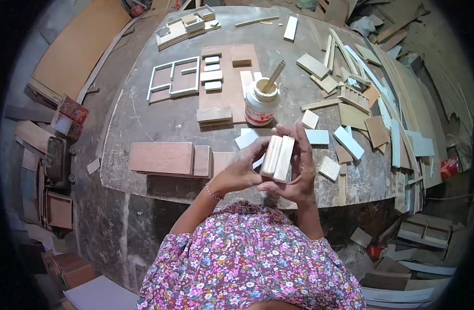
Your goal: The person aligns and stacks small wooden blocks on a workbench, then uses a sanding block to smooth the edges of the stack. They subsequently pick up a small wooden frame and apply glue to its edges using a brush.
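Two pale wood blocks (pixel 277 159) stand side by side between my palms, over the table's near edge. My left hand (pixel 242 171) wraps their left side, fingers closed against the wood. From the right, my right hand (pixel 303 178) cups the same blocks, its thumb below and its fingertips rising past them. Just beyond my hands is a white jar (pixel 259 111) with smears on its rim, and a wooden stick (pixel 276 75) leans out of its mouth. Some white pieces behind the blocks are partly hidden by my hands.
Stacked reddish boards (pixel 162 157) lie left of my hands. Farther back are a white frame (pixel 174 77) and a brown panel (pixel 227 77) bearing small blocks. Loose offcuts (pixel 355 116) crowd the table's right side. Wood scraps (pixel 423 232) litter the floor at right.
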Demonstrator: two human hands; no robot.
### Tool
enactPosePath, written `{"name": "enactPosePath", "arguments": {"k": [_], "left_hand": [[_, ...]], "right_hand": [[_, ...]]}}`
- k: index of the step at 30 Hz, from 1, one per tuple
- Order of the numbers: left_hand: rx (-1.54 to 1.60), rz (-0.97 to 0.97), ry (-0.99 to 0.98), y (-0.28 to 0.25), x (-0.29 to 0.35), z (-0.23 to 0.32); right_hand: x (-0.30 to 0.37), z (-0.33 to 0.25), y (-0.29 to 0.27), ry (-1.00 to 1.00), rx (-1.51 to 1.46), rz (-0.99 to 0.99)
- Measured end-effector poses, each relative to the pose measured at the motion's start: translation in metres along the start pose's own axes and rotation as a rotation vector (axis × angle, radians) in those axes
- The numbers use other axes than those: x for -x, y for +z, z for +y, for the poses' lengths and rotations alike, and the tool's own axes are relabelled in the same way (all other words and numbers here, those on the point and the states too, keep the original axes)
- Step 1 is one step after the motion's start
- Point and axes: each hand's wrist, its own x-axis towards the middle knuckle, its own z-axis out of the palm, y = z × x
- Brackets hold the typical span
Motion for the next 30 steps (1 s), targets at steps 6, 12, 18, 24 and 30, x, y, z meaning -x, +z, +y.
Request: {"name": "enactPosePath", "arguments": {"k": [6,12,18,24,30], "left_hand": [[-0.088,0.027,-0.001,0.001,-0.003,0.0],[-0.223,0.061,0.08,-0.007,-0.005,-0.006],[-0.322,0.072,0.088,-0.012,-0.009,0.0],[-0.641,0.042,0.267,-0.023,-0.015,-0.002],[-0.617,0.024,0.269,-0.027,-0.018,0.002]], "right_hand": [[-0.004,0.004,0.006,0.007,-0.168,0.063],[-0.016,0.011,0.01,-0.079,-0.05,0.1],[-0.02,0.015,0.013,-0.082,0.076,0.119],[-0.02,0.013,0.015,0.005,0.037,0.091],[-0.022,0.017,0.016,0.009,0.061,0.089]]}}
